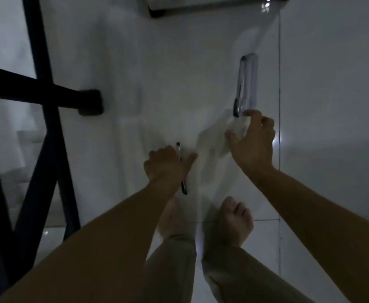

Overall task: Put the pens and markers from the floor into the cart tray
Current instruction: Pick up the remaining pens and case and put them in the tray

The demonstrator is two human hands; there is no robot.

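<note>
A: Looking down from the head camera, I see the left hand (166, 166) curled shut around a slim black pen (182, 169); both pen ends stick out of the fist, above the glossy white tiled floor (332, 84).

B: And the right hand (252, 141)?

A: Spread wide, thumb and fingers apart, holding nothing I can make out. Its forefinger tip sits right at the near end of a pale, translucent marker-like object with a dark tip (245, 84) lying on the tiles. Touching or just short of it, I cannot say.

B: What could go wrong?

A: The picture is dim and smeared with motion. The pale object nearly vanishes against the white floor, so the fingers might close beside it and knock it away; on a floor this slick I'd judge it would slide or roll. The left fist also holds its pen near the middle with only a few fingers, so reaching further could let it slip.

B: Where is the cart tray?

A: Hard to say. A black metal frame with crossed bars (48, 106) fills the left side, and a white box-like edge (179, 3) is cut off at the top; either could belong to the cart. No tray shows. Whether the pale object is one marker or two side by side is unclear. Bare feet (236, 217) and beige trouser legs stand below the hands.
</note>
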